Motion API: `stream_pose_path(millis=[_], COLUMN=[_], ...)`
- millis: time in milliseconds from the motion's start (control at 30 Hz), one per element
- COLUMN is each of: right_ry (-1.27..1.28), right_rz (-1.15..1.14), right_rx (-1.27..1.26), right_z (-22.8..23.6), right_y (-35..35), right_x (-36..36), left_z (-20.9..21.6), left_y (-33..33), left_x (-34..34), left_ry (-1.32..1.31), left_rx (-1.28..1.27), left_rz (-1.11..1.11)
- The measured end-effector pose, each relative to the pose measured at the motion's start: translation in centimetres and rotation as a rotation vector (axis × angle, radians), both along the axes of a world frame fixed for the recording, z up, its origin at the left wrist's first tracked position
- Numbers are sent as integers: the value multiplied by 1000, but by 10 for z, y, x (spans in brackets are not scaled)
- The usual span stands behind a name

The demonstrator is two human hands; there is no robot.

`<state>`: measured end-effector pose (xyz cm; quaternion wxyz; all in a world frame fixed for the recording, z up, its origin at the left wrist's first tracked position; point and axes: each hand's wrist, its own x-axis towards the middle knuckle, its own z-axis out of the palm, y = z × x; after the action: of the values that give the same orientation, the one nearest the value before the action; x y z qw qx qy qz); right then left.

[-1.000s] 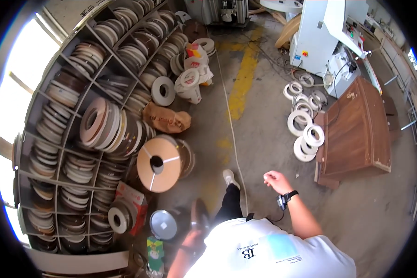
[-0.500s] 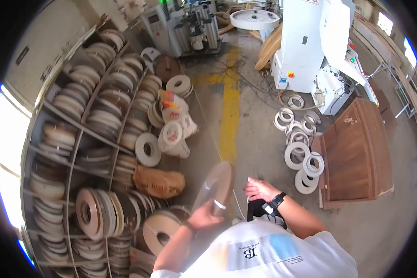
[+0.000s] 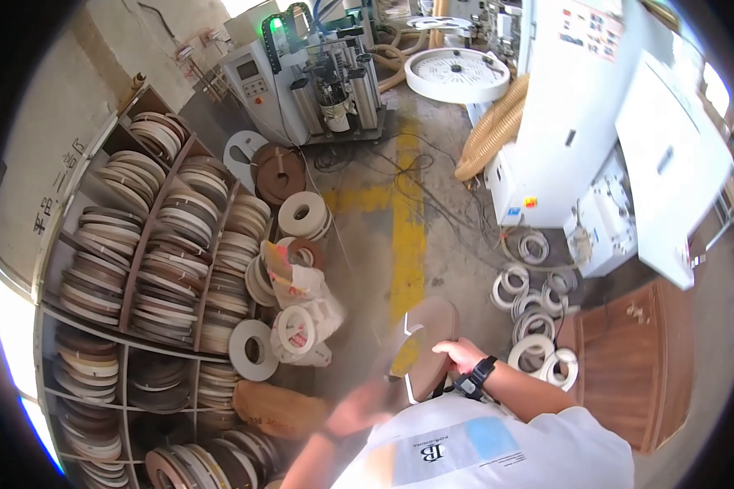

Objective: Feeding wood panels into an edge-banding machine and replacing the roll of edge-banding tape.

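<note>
A brown roll of edge banding (image 3: 439,332), with pale strips of tape across its ring, stands tilted in front of my body. My right hand (image 3: 463,356) grips its right side, thumb on the near face and fingers out of sight behind. By the roll's lower left edge is my left hand (image 3: 360,410), smeared by motion; whether it touches the roll cannot be made out. A dark watch (image 3: 483,372) sits on my right wrist.
Shelves (image 3: 129,329) packed with banding rolls fill the left. White rolls (image 3: 535,354) lie on the floor at right beside a brown wooden panel (image 3: 620,367). Wrapped rolls (image 3: 303,326) and a brown paper package (image 3: 277,409) are nearer left. Cables (image 3: 416,167) cross the floor before the machines.
The roll has moved right from my left hand's side to the middle. My right hand, previously free, has taken hold of it. The view has shifted, showing more of the machines.
</note>
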<state>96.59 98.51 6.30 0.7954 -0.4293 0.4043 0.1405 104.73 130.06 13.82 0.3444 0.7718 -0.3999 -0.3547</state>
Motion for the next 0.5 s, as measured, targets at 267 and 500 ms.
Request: stream_pose_path(millis=[267,500], right_ry=[-26,-270], right_rz=[95,-460], right_rx=[-441,-332], right_z=[6,93], right_y=[-132,-216], right_x=[208,371], left_z=[-107,-108], left_y=[70,-63], left_x=[150,412], left_ry=[367,210], left_rx=[332,221], left_rz=[-157,-64])
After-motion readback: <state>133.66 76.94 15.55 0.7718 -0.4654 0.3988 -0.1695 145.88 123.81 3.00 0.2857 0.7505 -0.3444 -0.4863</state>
